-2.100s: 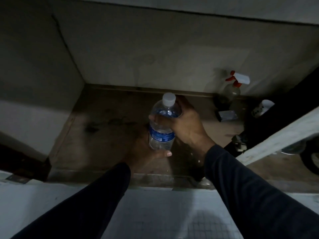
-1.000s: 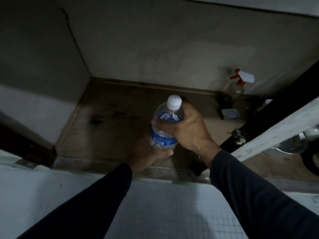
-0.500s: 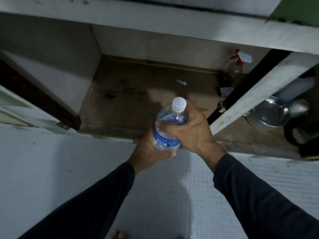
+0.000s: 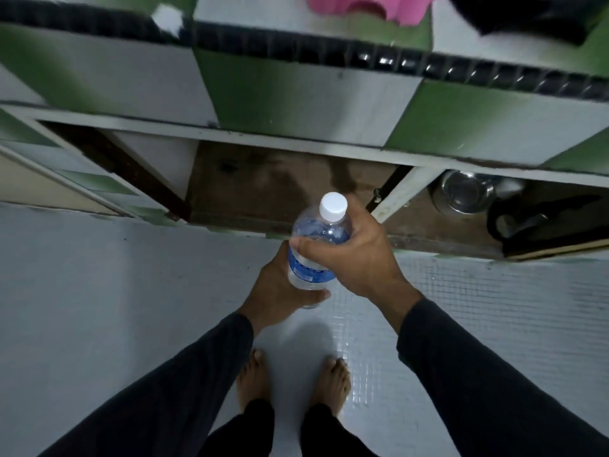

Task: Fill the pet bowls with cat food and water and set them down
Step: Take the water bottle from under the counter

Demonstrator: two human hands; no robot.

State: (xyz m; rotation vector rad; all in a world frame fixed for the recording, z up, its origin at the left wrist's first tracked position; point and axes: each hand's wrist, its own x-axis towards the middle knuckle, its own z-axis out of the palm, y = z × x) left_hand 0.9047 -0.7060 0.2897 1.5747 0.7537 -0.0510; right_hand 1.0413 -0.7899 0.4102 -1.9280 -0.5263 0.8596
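We see the water bottle (image 4: 317, 245) upright, white cap (image 4: 333, 206) on. Right hand (image 4: 357, 255) fingers wrap its shoulder; left hand (image 4: 280, 288) fingers clamp its base.

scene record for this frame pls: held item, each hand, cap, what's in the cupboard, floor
held item: water bottle, upright, blue label
left hand: grips the bottle's lower part
right hand: wraps its upper body
cap: white, on
cupboard: open; steel pot in right section
floor: pale tiles, bare feet
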